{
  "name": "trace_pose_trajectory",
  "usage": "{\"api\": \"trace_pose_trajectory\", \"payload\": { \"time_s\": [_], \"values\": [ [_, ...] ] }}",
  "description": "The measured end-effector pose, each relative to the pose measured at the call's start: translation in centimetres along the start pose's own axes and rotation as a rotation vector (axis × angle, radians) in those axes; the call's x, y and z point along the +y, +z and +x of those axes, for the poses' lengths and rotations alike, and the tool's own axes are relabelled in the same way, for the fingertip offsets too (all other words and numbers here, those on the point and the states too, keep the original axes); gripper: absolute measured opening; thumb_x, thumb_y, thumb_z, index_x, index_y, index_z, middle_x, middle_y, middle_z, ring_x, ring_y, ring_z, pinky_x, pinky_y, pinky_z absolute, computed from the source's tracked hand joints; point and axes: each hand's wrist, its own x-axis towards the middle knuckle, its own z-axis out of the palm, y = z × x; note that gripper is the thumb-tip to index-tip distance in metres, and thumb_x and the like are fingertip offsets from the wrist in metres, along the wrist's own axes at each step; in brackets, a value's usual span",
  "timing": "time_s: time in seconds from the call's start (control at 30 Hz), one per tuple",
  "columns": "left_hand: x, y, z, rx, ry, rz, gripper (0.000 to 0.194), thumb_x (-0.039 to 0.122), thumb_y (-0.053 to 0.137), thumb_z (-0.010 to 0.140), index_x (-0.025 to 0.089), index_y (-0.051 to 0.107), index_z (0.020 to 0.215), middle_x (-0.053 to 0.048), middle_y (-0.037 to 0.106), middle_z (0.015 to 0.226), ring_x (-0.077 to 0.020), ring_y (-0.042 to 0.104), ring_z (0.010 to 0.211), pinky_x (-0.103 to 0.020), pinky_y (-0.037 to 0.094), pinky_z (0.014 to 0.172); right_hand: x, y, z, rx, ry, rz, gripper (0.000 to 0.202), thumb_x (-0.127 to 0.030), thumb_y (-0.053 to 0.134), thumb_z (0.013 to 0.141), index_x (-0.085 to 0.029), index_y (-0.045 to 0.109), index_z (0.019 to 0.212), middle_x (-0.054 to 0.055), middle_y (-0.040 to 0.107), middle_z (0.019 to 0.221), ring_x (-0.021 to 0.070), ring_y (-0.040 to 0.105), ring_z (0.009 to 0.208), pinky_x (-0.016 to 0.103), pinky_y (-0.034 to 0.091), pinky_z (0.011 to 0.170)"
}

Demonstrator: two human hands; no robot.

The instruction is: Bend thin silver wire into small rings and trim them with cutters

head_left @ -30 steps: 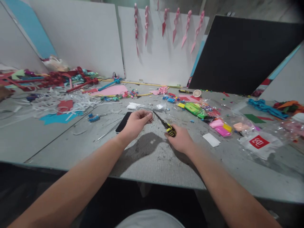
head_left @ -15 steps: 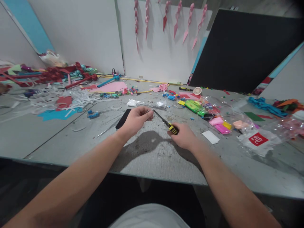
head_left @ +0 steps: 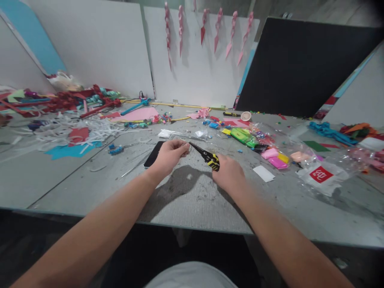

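In my right hand is a pair of long-nose pliers with black jaws and yellow-and-black handles. Their tip points left and meets the fingertips of my left hand. That hand is closed in a pinch over the table; what it grips is too small and too covered to make out. A dark phone lies flat just left of my left hand, partly hidden by it. Thin wires lie beside the phone, and a small blue beaded piece rests further left.
Shredded white paper strips and red and blue paper cover the table's left side. Colourful clay packets and a plastic bag with a red label lie at right. A white card sits near my right hand. A black board leans behind.
The pliers have turned so that their jaws and both handles show more broadly. The whole view has shifted slightly, and both hands stay close together at the pliers' tip.
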Motion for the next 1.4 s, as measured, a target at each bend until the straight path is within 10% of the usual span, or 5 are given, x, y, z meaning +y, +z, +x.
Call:
{"api": "trace_pose_trajectory", "payload": {
  "time_s": [0.5,1.17,1.4],
  "values": [
    [0.0,-0.3,0.3,-0.090,0.041,0.019,0.034,0.047,0.084,0.071,0.017,0.068,0.070,0.000,0.062,0.065,-0.0116,0.056,0.064,-0.027,0.044,0.065,1.5,-0.3,0.4,-0.140,-0.111,0.288,0.016,-0.032,0.068,0.088,-0.018,0.074,0.093,0.005,0.075,0.084,0.0195,0.064,0.074,0.027,0.039,0.063],
    [-0.3,0.3,-0.2,-0.090,0.025,-0.011,0.029,0.042,0.084,0.073,0.017,0.069,0.072,0.001,0.058,0.063,-0.0104,0.052,0.061,-0.026,0.041,0.061,0.8,-0.1,1.0,0.022,0.058,-0.141,0.034,-0.023,0.066,0.084,-0.016,0.067,0.117,0.018,0.072,0.103,0.0316,0.069,0.092,0.037,0.049,0.073],
    [-1.4,-1.2,1.3,-0.094,0.015,-0.040,0.036,0.049,0.084,0.073,0.017,0.067,0.078,0.001,0.060,0.069,-0.0100,0.055,0.065,-0.024,0.043,0.063,2.2,0.4,1.8,0.090,0.029,0.078,0.038,-0.023,0.065,0.084,-0.012,0.066,0.120,0.018,0.071,0.115,0.0323,0.065,0.108,0.038,0.050,0.088]
  ]
}}
